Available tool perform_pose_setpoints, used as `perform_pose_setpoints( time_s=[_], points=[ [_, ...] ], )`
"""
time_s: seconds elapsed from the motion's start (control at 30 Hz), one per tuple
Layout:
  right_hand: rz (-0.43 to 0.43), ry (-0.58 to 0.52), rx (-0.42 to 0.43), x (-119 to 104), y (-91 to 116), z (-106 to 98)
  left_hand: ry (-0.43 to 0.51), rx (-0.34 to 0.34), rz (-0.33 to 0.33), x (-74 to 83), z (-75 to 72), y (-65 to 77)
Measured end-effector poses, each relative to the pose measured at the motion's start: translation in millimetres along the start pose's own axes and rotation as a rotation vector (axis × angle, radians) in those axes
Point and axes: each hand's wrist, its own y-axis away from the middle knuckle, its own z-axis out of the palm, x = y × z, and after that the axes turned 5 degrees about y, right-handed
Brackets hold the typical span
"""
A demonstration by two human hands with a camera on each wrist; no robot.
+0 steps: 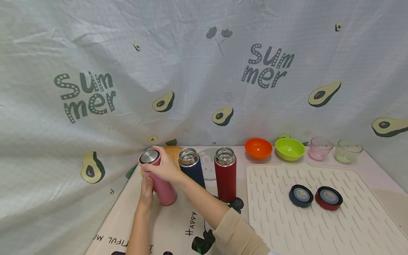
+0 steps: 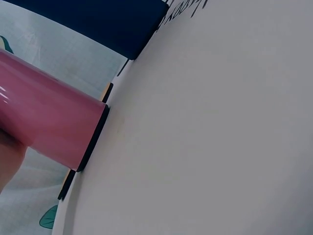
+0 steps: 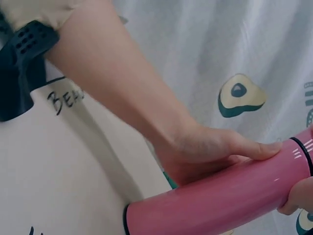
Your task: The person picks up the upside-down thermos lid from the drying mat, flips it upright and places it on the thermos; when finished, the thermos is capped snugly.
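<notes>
A pink insulated bottle stands on the left of the table, tilted slightly in the head view. My left hand grips its body from the left side. Around the steel-topped lid curl the fingers of my right hand, thumb and fingers on opposite sides. The right wrist view has the left thumb along the pink body and the right fingers by the black ring under the lid. Just right of the pink bottle, a lidless dark blue bottle stands partly behind my right forearm.
A lidless red bottle stands right of the blue one. Blue and red lids lie on a ridged cream mat. Behind are an orange bowl, a green bowl and two glass cups. A round wooden board is behind the bottles.
</notes>
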Motion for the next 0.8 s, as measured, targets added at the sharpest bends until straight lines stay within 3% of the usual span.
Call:
perform_pose_setpoints(
  time_s=[0.13, 0.23, 0.33, 0.47, 0.67, 0.8],
  points=[
    [-0.007, -0.075, 0.038, -1.0, -0.3, 0.5, -0.009, -0.009, 0.036, -10.7, -6.3, -0.6],
    [-0.006, -0.057, 0.093, 0.1, -0.3, 2.8, -0.017, -0.005, 0.034, -21.0, -11.4, 0.2],
    [-0.004, -0.036, 0.078, 0.2, 0.8, 2.8, -0.014, 0.005, 0.014, -26.5, -13.6, 1.9],
    [-0.004, -0.082, 0.008, 0.2, 2.8, 0.4, -0.007, 0.014, -0.003, -27.7, -14.4, 4.2],
    [-0.036, -0.081, 0.112, 3.5, 2.1, 5.5, 0.005, -0.009, 0.017, -18.5, -9.5, 1.7],
    [-0.025, -0.062, 0.087, 2.0, 1.3, 6.1, 0.021, 0.015, -0.052, -20.7, -10.4, 2.4]
  ],
)
